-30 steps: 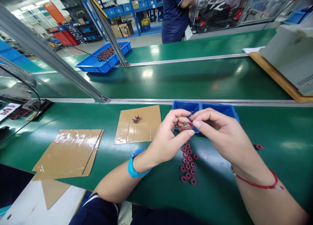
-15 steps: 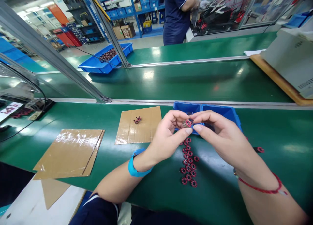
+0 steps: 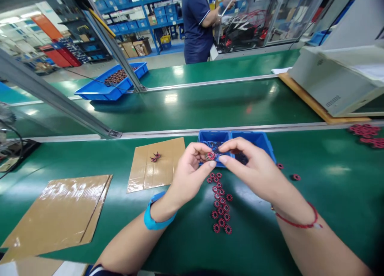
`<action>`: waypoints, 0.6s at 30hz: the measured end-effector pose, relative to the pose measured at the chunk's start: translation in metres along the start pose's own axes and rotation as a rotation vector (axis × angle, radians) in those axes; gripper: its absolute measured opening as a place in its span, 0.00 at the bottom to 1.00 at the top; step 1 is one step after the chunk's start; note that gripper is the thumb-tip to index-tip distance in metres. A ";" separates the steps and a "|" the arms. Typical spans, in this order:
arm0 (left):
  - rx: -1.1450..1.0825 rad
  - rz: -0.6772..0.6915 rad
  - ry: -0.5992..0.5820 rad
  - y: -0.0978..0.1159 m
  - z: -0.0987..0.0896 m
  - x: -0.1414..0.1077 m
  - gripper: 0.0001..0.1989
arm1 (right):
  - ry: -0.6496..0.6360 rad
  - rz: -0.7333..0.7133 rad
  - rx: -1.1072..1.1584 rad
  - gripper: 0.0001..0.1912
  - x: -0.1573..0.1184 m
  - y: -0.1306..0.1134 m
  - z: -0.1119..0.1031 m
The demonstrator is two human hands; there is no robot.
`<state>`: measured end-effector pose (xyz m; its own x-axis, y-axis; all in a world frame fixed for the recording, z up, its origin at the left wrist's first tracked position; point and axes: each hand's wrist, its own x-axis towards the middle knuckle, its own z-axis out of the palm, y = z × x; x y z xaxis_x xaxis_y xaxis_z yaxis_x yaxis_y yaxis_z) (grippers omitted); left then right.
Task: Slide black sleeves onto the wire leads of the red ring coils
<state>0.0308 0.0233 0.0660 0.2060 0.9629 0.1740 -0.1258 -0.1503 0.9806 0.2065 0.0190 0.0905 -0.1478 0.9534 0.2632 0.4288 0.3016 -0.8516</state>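
Between the thumb and fingers of my left hand (image 3: 192,168) is a small red ring-shaped part (image 3: 211,156). My right hand (image 3: 249,164) is closed in a pinch just right of it; whatever its fingertips hold is too small to make out. Both hands are over the front of a blue divided bin (image 3: 270,148), whose left compartment holds small dark pieces. Below the hands, several red rings (image 3: 221,210) lie in a loose column on the green table. Two small red parts with dark prongs (image 3: 155,157) rest on a cardboard sheet (image 3: 156,176) to the left.
More cardboard (image 3: 60,212) lies at the left. Red rings (image 3: 367,132) are piled at the far right, near a grey machine (image 3: 336,84) on a wooden board. Beyond the metal post (image 3: 75,104) sits a blue tray (image 3: 102,93) of parts. A person (image 3: 196,28) stands behind.
The camera view has turned to the right, so the scene sits further left. The fingertips of my two hands have moved slightly apart, and the ring remains in my left hand.
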 end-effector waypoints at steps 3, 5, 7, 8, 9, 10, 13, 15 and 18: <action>0.052 0.027 0.004 -0.001 0.001 0.000 0.09 | -0.053 -0.058 0.046 0.05 0.002 -0.002 0.003; 0.090 0.048 0.010 -0.003 0.001 0.001 0.09 | -0.034 -0.145 0.007 0.08 0.000 -0.005 0.000; 0.097 0.039 0.013 -0.004 0.001 0.001 0.09 | 0.036 -0.209 -0.031 0.08 -0.003 -0.008 -0.006; 0.083 0.018 0.011 -0.004 0.001 0.001 0.09 | 0.086 -0.224 -0.035 0.07 -0.004 -0.009 -0.009; 0.057 -0.014 0.005 -0.004 0.001 0.001 0.09 | 0.135 -0.221 -0.035 0.07 -0.005 -0.009 -0.012; 0.021 -0.052 -0.008 -0.004 0.001 0.001 0.09 | 0.165 -0.203 -0.037 0.06 -0.005 -0.008 -0.015; -0.085 -0.147 -0.054 0.000 0.003 0.001 0.11 | 0.103 -0.092 -0.040 0.04 -0.002 -0.002 -0.016; -0.127 -0.173 -0.070 0.002 0.004 -0.001 0.12 | 0.009 -0.024 0.007 0.05 0.001 0.002 -0.012; -0.177 -0.183 -0.080 0.005 0.004 -0.002 0.12 | -0.068 -0.008 0.084 0.06 0.003 0.005 -0.004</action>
<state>0.0341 0.0196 0.0705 0.3165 0.9486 0.0090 -0.2459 0.0729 0.9666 0.2120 0.0235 0.0895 -0.2123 0.9469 0.2414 0.3513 0.3044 -0.8854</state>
